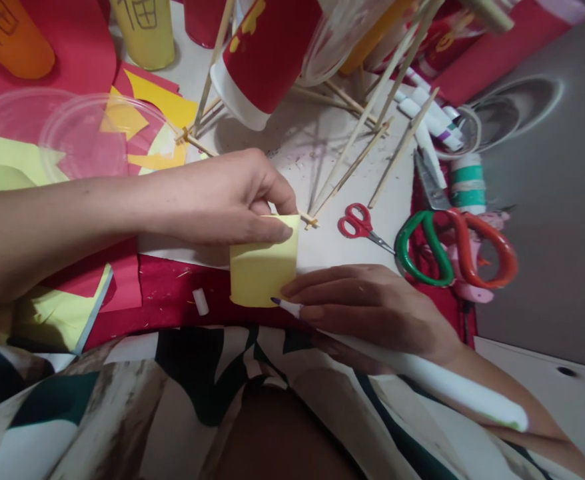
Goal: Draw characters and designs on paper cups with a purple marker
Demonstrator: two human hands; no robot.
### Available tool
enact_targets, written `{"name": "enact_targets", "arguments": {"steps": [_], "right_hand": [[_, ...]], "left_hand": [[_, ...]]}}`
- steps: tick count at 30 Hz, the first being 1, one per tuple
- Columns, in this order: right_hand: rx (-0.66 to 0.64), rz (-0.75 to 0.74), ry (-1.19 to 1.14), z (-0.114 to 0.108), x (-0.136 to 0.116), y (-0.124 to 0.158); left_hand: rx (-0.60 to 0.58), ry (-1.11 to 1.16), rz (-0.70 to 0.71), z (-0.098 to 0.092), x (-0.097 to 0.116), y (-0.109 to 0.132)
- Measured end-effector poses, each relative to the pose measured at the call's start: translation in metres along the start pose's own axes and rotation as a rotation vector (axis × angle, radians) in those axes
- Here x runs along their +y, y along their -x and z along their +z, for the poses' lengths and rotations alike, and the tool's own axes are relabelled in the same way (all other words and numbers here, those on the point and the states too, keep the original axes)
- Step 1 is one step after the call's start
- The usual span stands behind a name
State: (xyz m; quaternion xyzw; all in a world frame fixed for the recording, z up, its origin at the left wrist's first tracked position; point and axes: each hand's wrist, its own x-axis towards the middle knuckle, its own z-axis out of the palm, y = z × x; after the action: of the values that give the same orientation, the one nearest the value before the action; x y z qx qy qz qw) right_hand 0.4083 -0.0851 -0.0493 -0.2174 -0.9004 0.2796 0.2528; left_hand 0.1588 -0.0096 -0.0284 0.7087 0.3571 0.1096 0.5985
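Note:
My left hand reaches in from the left and pinches the top edge of a small piece of yellow paper, thumb in front. The paper looks slightly curved, and no marks show on this side. In my right hand is a white marker pen with a dark purplish tip. Its tip sits at the paper's lower right edge; whether it touches cannot be made out. Those fingers lie along the pen and against the paper's right side. A small white pen cap lies on the red cloth to the left.
Small red scissors and larger green-and-orange scissors lie at the right. Thin wooden sticks form a frame behind my hands, with a red paper-wrapped cup above. Paper scraps, clear lids and several markers lie around.

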Motion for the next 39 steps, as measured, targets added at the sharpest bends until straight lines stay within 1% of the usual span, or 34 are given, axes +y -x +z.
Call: {"name": "enact_targets", "arguments": {"steps": [3,6,10,15,21,25,29,33,36,37,39], "right_hand": [[-0.052,-0.068,-0.007,-0.006,-0.001,0.001],[-0.032,-0.054,0.006,-0.009,-0.002,0.001],[-0.008,-0.055,0.008,-0.004,-0.002,-0.001],[0.025,-0.084,0.017,0.003,-0.001,-0.002],[0.021,-0.118,0.025,0.002,0.001,-0.005],[0.008,-0.169,0.067,0.001,0.003,-0.005],[-0.015,-0.205,0.102,0.002,0.004,-0.005],[0.01,-0.195,0.112,0.003,0.002,-0.006],[0.024,-0.177,0.092,0.002,0.002,-0.002],[0.048,-0.131,0.078,0.002,0.002,0.001],[0.125,0.029,0.061,0.003,0.004,0.009]], "left_hand": [[0.047,-0.067,0.079,-0.001,0.001,0.001],[0.087,-0.128,0.125,-0.001,0.003,0.002],[0.115,-0.18,0.195,-0.003,0.001,0.001],[0.127,-0.228,0.258,-0.007,-0.007,-0.002],[0.16,-0.282,0.266,-0.007,-0.011,-0.003],[0.168,-0.218,0.278,-0.007,-0.014,-0.005],[0.165,-0.145,0.241,-0.006,-0.016,-0.007],[0.152,-0.137,0.243,-0.006,-0.015,-0.007],[0.176,-0.13,0.261,-0.005,-0.012,-0.006],[0.195,-0.135,0.265,-0.005,-0.011,-0.005],[0.229,-0.156,0.277,-0.003,-0.008,-0.003]]}}
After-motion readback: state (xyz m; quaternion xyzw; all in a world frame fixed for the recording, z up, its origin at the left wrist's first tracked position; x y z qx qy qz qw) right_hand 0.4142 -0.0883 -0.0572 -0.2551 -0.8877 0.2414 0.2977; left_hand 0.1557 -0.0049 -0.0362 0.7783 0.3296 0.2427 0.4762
